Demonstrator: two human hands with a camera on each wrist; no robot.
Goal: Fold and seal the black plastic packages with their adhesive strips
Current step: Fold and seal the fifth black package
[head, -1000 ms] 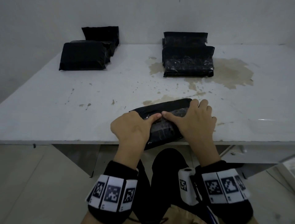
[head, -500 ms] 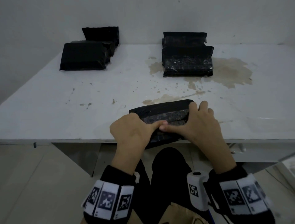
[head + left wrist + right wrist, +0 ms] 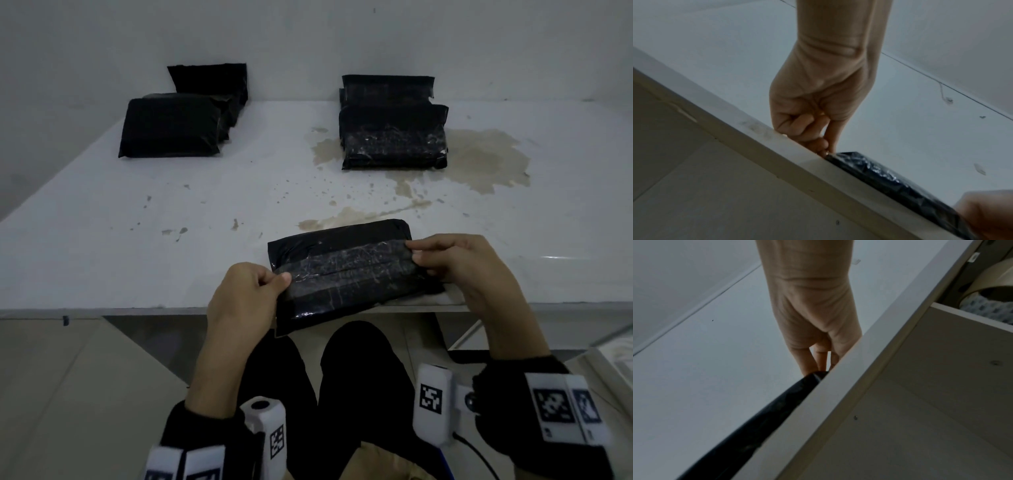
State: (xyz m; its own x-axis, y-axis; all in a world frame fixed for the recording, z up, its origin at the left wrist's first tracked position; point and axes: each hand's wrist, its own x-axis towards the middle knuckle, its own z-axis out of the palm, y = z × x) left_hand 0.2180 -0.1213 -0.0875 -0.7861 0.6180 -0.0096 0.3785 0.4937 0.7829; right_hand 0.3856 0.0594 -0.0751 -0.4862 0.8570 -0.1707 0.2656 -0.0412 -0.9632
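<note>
A black plastic package lies at the front edge of the white table, its near end hanging over the edge. A shiny flap band runs across its top. My left hand pinches the package's left end, thumb on top. My right hand pinches the right end of the flap. In the left wrist view my left hand has curled fingers on the package at the table edge. The right wrist view shows my right hand pinching the package end.
Two piles of black packages stand at the back: one far left, one far centre-right on a brown stain. Below the table at right sits a tape roll on a shelf. My legs are under the front edge.
My hands have slid apart from the package's middle to its two ends, baring the shiny flap band. The package has turned a little, more square to the table edge.
</note>
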